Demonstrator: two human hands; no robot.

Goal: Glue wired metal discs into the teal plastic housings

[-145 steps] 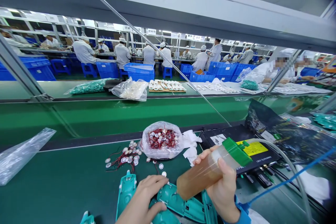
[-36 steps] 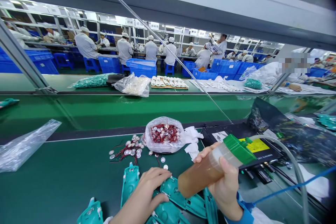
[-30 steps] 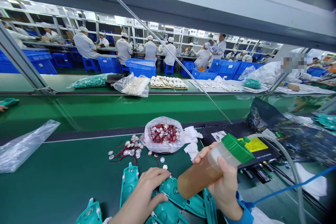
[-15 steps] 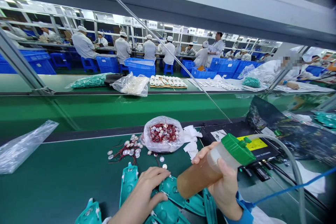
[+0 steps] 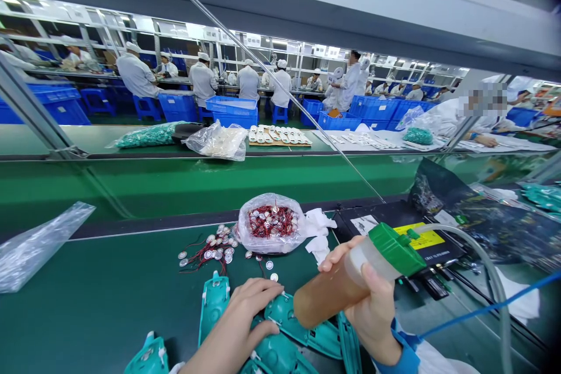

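My right hand (image 5: 372, 304) is wrapped round a tilted bottle of brown liquid (image 5: 331, 295) with a green cap (image 5: 397, 248) and a clear hose (image 5: 477, 251). The bottle's lower end is over a teal shell (image 5: 313, 333). My left hand (image 5: 245, 310) rests at the shells, its thumb and fingers apart, fingertips at the edge of that same shell. Another teal shell (image 5: 214, 304) lies just left of it, and one more (image 5: 149, 356) sits at the bottom edge. Whether a nozzle shows at the bottle's lower end, I cannot tell.
A plastic bag (image 5: 272, 225) holds discs with red wires; loose discs (image 5: 217, 248) lie beside it. Behind the bottle is a black box (image 5: 363, 225) with cables. A clear bag (image 5: 44, 245) lies left. Across the green divider, people in white work at benches.
My hands, the bottle and the shells hold nearly the same places. The view has shifted slightly. In the background, a standing person has moved a little left.
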